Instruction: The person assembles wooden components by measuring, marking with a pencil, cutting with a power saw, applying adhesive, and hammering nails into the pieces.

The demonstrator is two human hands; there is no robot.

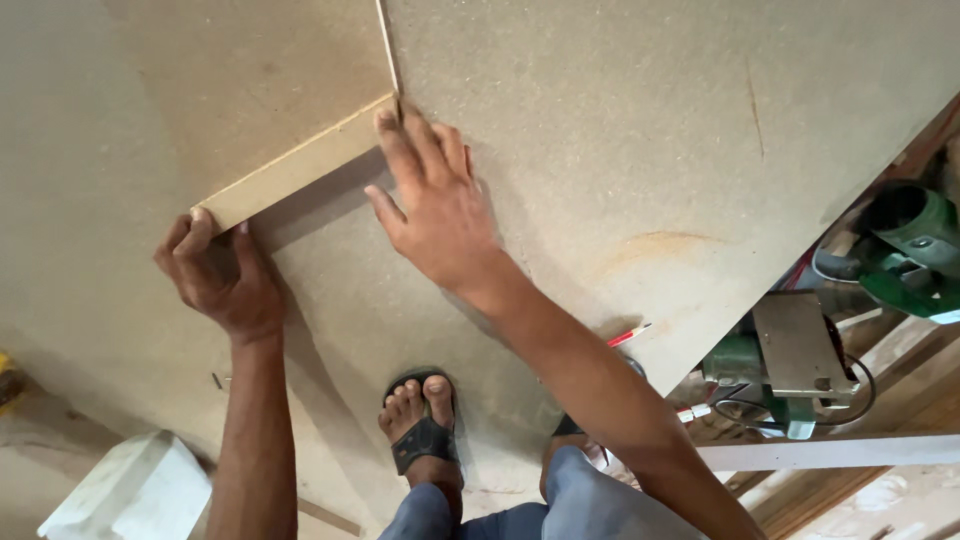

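Note:
A thin narrow strip of fibreboard [300, 165] stands on edge across a large tan fibreboard sheet [640, 130] lying on the floor. My left hand [220, 275] grips the strip's near left end with curled fingers. My right hand [430, 200] rests flat on the sheet, its fingertips pressing the strip's far right end where it meets another thin upright board edge [387, 45]. A red pencil [628, 334] lies on the sheet by my right forearm.
My foot in a black sandal [422, 420] stands on the board. A green power tool with a metal base plate [800, 350] and cables sits at the right, beside wooden planks [830, 452]. A white block [135, 490] lies at the lower left.

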